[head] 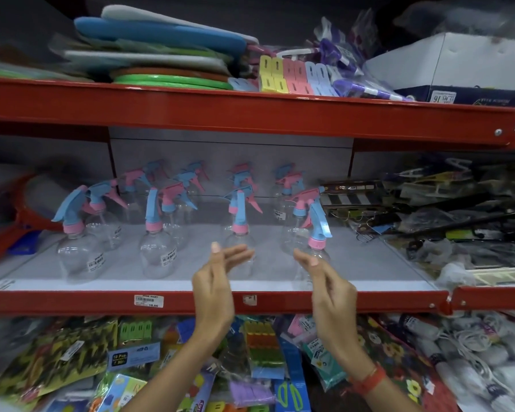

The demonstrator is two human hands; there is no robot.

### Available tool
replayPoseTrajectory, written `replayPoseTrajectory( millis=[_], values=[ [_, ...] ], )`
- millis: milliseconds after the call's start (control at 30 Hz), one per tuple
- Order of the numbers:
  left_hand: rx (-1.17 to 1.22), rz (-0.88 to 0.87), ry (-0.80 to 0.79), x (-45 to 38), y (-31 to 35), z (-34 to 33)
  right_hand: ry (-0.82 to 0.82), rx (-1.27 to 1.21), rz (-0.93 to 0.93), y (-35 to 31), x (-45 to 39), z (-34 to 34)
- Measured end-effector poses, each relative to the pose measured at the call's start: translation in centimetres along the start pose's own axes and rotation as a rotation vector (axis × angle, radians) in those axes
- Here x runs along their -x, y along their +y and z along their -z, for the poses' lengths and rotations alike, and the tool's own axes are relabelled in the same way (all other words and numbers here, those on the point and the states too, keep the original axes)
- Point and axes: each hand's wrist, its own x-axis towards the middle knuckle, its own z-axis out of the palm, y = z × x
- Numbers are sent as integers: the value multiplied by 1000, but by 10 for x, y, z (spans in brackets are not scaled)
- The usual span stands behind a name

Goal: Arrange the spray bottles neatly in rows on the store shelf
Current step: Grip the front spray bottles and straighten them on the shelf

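Note:
Several clear spray bottles with pink and blue trigger heads stand in rows on the grey middle shelf (354, 263). The front row holds a left bottle (78, 254), a second one (156, 251), a third one (238, 248) and a right one (314, 257). More bottles (179, 185) stand behind them toward the back wall. My left hand (214, 286) is raised in front of the third front bottle, fingers apart, holding nothing. My right hand (327, 289) hovers just before the right front bottle, fingers loosely spread and empty.
A red shelf rail (72, 303) with a price tag runs along the front edge. Flat colourful goods (161, 55) fill the shelf above. Dark packaged items (428, 209) crowd the right side, and packets (131, 367) fill the shelf below.

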Motion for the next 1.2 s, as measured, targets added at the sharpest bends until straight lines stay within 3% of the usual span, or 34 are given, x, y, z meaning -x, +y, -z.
replayPoseTrajectory(
  millis=[100, 300, 767, 1133, 1200],
  values=[
    [9, 48, 85, -18, -13, 12, -212, -30, -106, -1, -13, -24],
    [-133, 464, -127, -56, -18, 17, -443, -12, -450, -2, -46, -69],
    [-170, 515, -401, -37, 3, 46, -503, -76, -510, -12, -27, -53],
    [-207, 487, -461, -30, 5, 55, -489, 34, -496, -13, -19, -53],
    [-208, 486, -456, -30, 5, 59, -420, 41, -457, -10, -14, -56]
  ],
)
